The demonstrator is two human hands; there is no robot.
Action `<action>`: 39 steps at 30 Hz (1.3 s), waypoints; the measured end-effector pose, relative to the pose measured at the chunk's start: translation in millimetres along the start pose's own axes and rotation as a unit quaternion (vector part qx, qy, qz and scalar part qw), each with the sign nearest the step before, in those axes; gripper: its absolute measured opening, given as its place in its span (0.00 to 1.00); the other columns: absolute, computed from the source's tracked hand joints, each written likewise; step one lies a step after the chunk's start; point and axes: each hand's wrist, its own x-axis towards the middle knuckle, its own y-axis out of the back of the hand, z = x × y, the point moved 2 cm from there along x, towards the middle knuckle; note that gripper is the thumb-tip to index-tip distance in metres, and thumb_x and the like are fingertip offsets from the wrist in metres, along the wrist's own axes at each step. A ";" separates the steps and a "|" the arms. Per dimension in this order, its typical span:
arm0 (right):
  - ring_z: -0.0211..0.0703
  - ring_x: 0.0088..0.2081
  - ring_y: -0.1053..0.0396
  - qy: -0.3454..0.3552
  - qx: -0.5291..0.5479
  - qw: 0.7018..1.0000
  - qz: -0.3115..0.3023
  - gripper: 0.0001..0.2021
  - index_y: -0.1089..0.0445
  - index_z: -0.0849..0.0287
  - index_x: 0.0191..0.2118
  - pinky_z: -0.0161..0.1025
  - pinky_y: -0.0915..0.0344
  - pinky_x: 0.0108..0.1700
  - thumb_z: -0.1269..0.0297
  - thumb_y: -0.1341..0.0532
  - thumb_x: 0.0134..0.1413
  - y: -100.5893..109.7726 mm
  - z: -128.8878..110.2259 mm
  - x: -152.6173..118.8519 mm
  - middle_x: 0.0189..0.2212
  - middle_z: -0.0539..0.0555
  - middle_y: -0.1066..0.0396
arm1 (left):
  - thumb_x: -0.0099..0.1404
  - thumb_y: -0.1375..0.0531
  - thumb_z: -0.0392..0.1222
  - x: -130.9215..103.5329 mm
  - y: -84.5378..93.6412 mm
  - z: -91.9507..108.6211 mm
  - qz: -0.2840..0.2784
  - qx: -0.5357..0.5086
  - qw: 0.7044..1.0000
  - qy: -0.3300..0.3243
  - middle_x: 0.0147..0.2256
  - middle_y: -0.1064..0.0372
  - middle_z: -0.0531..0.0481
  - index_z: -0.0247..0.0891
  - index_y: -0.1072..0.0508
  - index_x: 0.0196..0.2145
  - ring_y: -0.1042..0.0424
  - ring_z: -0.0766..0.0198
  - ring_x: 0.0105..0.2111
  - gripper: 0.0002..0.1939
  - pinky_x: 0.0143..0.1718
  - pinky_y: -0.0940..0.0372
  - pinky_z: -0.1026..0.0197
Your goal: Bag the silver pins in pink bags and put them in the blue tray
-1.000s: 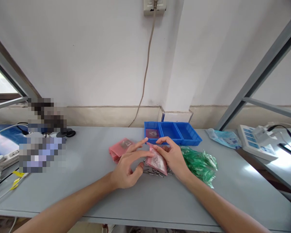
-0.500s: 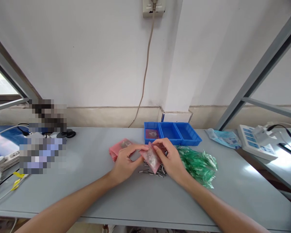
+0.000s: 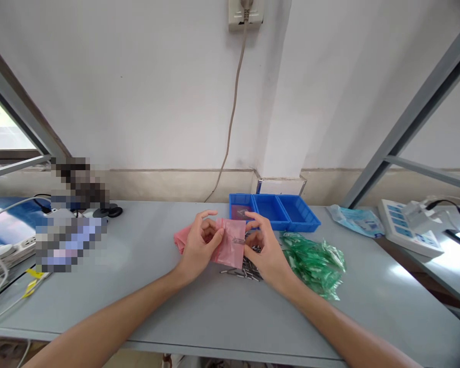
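Note:
A small pink plastic bag (image 3: 230,255) is held up between my two hands above the table. My left hand (image 3: 200,248) pinches its left side between thumb and fingers. At the bag's right edge my right hand (image 3: 267,251) is closed, its thumb and fingers gripping the edge. Small metal parts (image 3: 238,240) show near that edge, apparently inside the bag. Below and behind the bag lies a loose pile of metal pins (image 3: 245,274), partly hidden by it and my right hand. More pink bags (image 3: 181,238) rest beside my left hand, which covers part of them.
A blue three-compartment tray (image 3: 288,226) stands behind my right hand, with a pink bag in its left compartment. Crumpled green plastic bags (image 3: 315,263) lie to the right. Farther right are a blue-and-white packet (image 3: 356,221) and a power strip (image 3: 408,230). Another person is at the left.
The pink bag has turned from corner-down to nearly square and spread flat. My left fingers have shifted onto its left side, and my right hand has moved to its right edge.

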 end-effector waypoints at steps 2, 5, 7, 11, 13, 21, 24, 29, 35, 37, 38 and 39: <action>0.42 0.36 0.31 0.032 -0.046 0.998 0.004 0.27 0.35 0.43 0.63 0.45 0.28 0.42 0.65 0.33 0.60 2.7 -1.7 1.2 0.53 0.55 0.37 | 0.73 0.37 0.47 0.4 0.5 1.3 -0.013 0.027 1.000 -0.008 0.38 0.27 0.50 0.40 0.28 0.50 0.29 0.64 0.35 0.12 0.38 0.35 0.63; 0.45 0.41 0.32 0.062 -0.107 0.992 -0.004 0.11 0.24 0.47 0.50 0.47 0.29 0.47 0.64 0.34 0.62 5.9 -5.0 2.8 0.54 0.56 0.39 | 0.75 0.41 0.46 0.1 2.1 5.0 -0.025 0.077 0.997 -0.015 0.44 0.25 0.46 0.39 0.22 0.43 0.28 0.58 0.45 0.11 0.47 0.34 0.59; 0.46 0.41 0.32 0.069 -0.119 0.990 0.003 0.06 0.24 0.49 0.45 0.46 0.31 0.47 0.62 0.35 0.64 7.0 -6.5 3.3 0.52 0.56 0.37 | 0.77 0.45 0.46 -0.9 2.4 7.4 -0.039 0.081 0.996 -0.010 0.46 0.25 0.45 0.39 0.21 0.45 0.29 0.57 0.46 0.14 0.49 0.35 0.57; 0.48 0.41 0.31 0.036 -0.098 0.994 0.024 0.09 0.26 0.53 0.43 0.43 0.33 0.44 0.55 0.40 0.70 6.1 -4.0 3.8 0.41 0.54 0.30 | 0.80 0.52 0.45 -3.4 1.1 8.3 -0.073 0.047 0.996 0.009 0.37 0.29 0.49 0.39 0.23 0.44 0.34 0.62 0.35 0.18 0.40 0.36 0.60; 0.47 0.38 0.31 0.005 -0.073 0.997 0.031 0.12 0.27 0.54 0.41 0.42 0.34 0.42 0.52 0.40 0.70 5.3 -0.3 4.0 0.36 0.52 0.29 | 0.79 0.49 0.46 -4.1 0.3 8.3 -0.078 0.061 0.995 -0.001 0.33 0.33 0.51 0.38 0.24 0.41 0.37 0.63 0.32 0.16 0.36 0.39 0.61; 0.43 0.31 0.35 -0.051 0.016 0.998 0.021 0.13 0.29 0.53 0.41 0.38 0.33 0.34 0.49 0.38 0.68 3.2 4.6 5.2 0.32 0.50 0.31 | 0.74 0.39 0.52 -4.9 -2.5 6.8 -0.081 0.129 0.988 -0.017 0.31 0.32 0.52 0.37 0.27 0.34 0.36 0.64 0.31 0.16 0.33 0.40 0.63; 0.42 0.30 0.34 -0.048 0.036 0.998 0.025 0.12 0.30 0.53 0.43 0.38 0.33 0.32 0.50 0.37 0.67 2.2 3.6 5.5 0.33 0.50 0.31 | 0.75 0.40 0.54 -5.1 -3.8 3.2 -0.081 0.108 0.991 0.006 0.36 0.26 0.49 0.37 0.24 0.41 0.30 0.62 0.34 0.16 0.35 0.36 0.62; 0.40 0.27 0.33 -0.052 0.077 0.995 0.048 0.13 0.36 0.52 0.44 0.38 0.32 0.32 0.50 0.36 0.66 2.1 9.4 6.6 0.30 0.47 0.33 | 0.75 0.40 0.51 -7.3 -6.5 1.3 -0.073 0.059 0.996 -0.002 0.40 0.25 0.48 0.41 0.33 0.61 0.26 0.60 0.39 0.21 0.41 0.31 0.59; 0.41 0.25 0.32 -0.070 0.105 0.990 0.067 0.17 0.38 0.52 0.46 0.38 0.32 0.29 0.50 0.33 0.64 6.0 12.6 9.2 0.25 0.44 0.32 | 0.77 0.42 0.47 -11.1 -6.0 8.1 -0.090 0.123 0.987 -0.048 0.45 0.27 0.45 0.44 0.33 0.64 0.27 0.59 0.40 0.20 0.43 0.30 0.57; 0.40 0.25 0.33 -0.063 0.080 0.993 0.065 0.14 0.35 0.53 0.42 0.38 0.33 0.29 0.50 0.35 0.65 7.3 10.2 9.8 0.25 0.46 0.33 | 0.78 0.45 0.45 -11.6 -5.8 11.9 -0.117 0.156 0.979 -0.064 0.47 0.27 0.44 0.43 0.25 0.56 0.27 0.57 0.43 0.14 0.46 0.30 0.55; 0.40 0.25 0.34 -0.061 0.067 0.994 0.067 0.13 0.33 0.54 0.39 0.38 0.33 0.29 0.50 0.35 0.65 7.9 9.1 10.1 0.25 0.46 0.33 | 0.78 0.46 0.43 -11.5 -5.6 13.4 -0.126 0.163 0.976 -0.070 0.47 0.27 0.43 0.43 0.25 0.55 0.28 0.56 0.44 0.14 0.47 0.30 0.55; 0.40 0.25 0.34 -0.062 0.058 0.994 0.072 0.13 0.32 0.55 0.38 0.38 0.33 0.29 0.50 0.36 0.65 8.4 8.4 10.3 0.25 0.47 0.34 | 0.78 0.47 0.41 -11.3 -5.5 14.4 -0.131 0.167 0.974 -0.077 0.47 0.27 0.43 0.44 0.25 0.56 0.28 0.56 0.45 0.15 0.49 0.30 0.54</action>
